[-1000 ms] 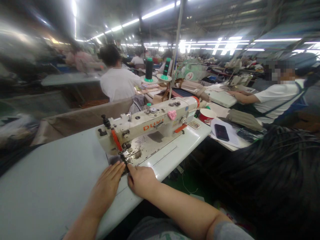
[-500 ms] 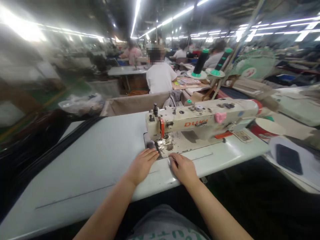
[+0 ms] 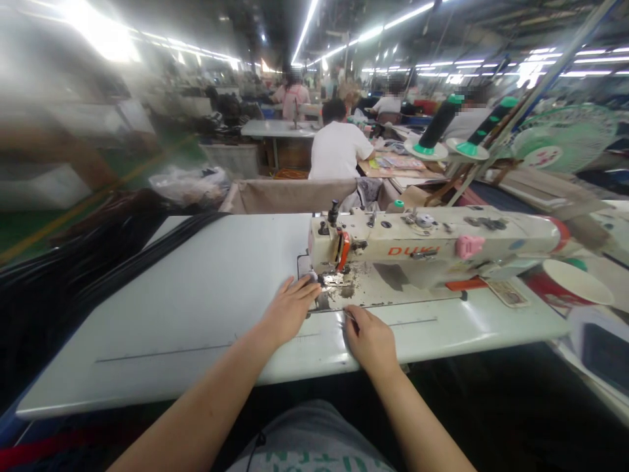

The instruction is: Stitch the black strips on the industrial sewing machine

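Note:
A white sewing machine with orange lettering and a pink piece on its arm stands on a pale table. My left hand lies flat beside the needle area, its fingers stretched over the left end of the worn metal bed. Just right of it, at the bed's front edge, my right hand is closed, thumb and index finger pinched together. Whatever may be between those fingertips is too small to make out.
Black fabric drapes over the table's left edge. Behind the machine are a cloth-lined bin and two thread cones. A phone lies at the right. A person in white sits ahead.
The camera view has turned left, so the machine and table appear further right. Both hands remain at the front of the machine bed, with the left fingers slightly more spread.

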Available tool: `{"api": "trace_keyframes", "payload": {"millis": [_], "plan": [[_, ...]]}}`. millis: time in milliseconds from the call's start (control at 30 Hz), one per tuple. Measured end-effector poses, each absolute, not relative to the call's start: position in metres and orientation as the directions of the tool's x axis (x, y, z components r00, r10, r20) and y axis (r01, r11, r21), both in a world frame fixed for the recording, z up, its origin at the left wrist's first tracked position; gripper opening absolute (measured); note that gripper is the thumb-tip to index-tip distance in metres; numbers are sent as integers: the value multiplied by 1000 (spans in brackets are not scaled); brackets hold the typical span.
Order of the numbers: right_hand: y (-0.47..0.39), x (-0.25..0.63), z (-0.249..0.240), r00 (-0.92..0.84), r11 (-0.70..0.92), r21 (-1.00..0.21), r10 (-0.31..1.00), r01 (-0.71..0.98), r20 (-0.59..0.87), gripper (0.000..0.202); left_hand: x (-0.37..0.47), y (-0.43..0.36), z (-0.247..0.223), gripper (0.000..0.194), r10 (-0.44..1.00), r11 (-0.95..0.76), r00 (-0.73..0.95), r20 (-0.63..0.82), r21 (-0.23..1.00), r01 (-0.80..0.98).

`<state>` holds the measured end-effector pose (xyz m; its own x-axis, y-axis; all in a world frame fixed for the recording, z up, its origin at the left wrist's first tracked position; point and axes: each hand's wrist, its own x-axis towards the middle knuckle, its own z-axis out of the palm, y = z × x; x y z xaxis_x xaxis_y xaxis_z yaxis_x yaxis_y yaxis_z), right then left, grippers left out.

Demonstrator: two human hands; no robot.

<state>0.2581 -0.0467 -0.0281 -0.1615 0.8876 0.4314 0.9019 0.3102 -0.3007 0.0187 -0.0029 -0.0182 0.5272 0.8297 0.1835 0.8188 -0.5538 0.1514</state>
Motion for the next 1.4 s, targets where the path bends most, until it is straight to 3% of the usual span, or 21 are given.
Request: {"api": "trace_keyframes", "payload": {"millis": [667,800,1033,1400], "plan": [[-48,257,-27,-163,307,-290,888,907,430,26,24,5,-13,47,843,-525,482,238,172,833],[-48,257,-27,-160,306,-295,888,905,431,26,20,10,-16,43,843,-526,467,268,223,821],[-49,256,-27,-172,309,-276,887,910,428,22,16,56,-23,33,886,-460,363,290,442,770],[-49,257,-28,-172,303,-263,888,916,426,20,31,98,-21,37,858,-512,429,282,422,748]]}}
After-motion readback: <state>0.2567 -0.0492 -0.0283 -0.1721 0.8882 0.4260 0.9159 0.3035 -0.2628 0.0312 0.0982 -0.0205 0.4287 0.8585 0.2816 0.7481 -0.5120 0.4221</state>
